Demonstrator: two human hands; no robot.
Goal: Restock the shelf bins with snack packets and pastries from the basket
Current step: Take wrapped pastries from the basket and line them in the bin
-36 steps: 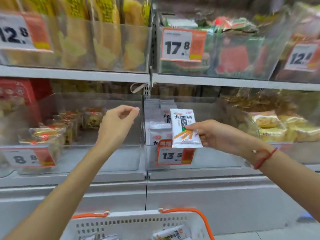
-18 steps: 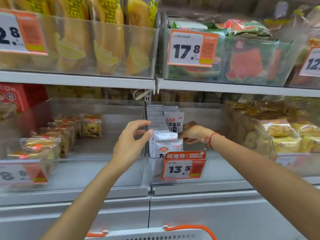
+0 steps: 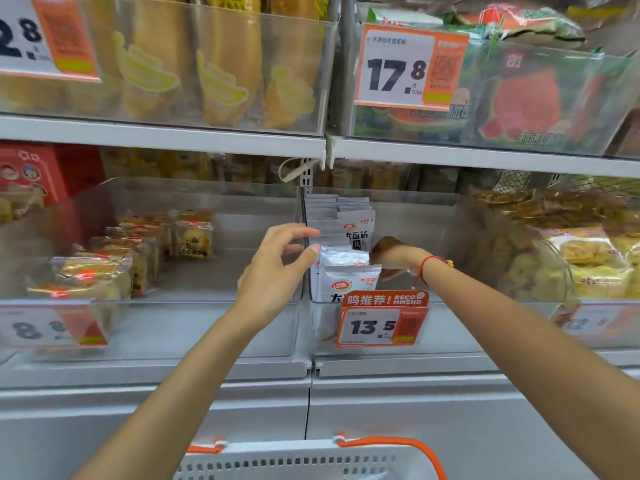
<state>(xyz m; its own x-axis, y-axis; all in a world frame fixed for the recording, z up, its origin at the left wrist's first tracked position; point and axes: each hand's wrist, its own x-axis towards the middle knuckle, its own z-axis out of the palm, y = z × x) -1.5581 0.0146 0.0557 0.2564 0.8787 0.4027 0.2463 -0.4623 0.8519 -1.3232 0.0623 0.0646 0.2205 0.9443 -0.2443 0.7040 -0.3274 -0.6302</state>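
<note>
A row of white snack packets (image 3: pixel 346 275) stands upright in the clear middle bin (image 3: pixel 450 327), behind an orange 13.5 price tag (image 3: pixel 381 323). My right hand (image 3: pixel 394 258) reaches into that bin and rests against the right side of the packets. Its fingers are hidden behind them, so its grip does not show. My left hand (image 3: pixel 277 271) hovers at the bin's left wall with loosely curved fingers and holds nothing. Its thumb tip is close to the front packets. The white basket (image 3: pixel 311 462) with orange handles sits at the bottom edge.
A clear bin to the left holds wrapped pastries (image 3: pixel 104 268). Another on the right holds yellow pastries (image 3: pixel 595 268). The upper shelf (image 3: pixel 173 136) carries banana-print bread bags (image 3: pixel 225 64) and watermelon-print packets (image 3: pixel 519 98). A grey cabinet front lies below the bins.
My right hand carried a white packet from in front of the bin down into it, beside the row. My left hand moved right toward the bin's wall. The view shifted closer.
</note>
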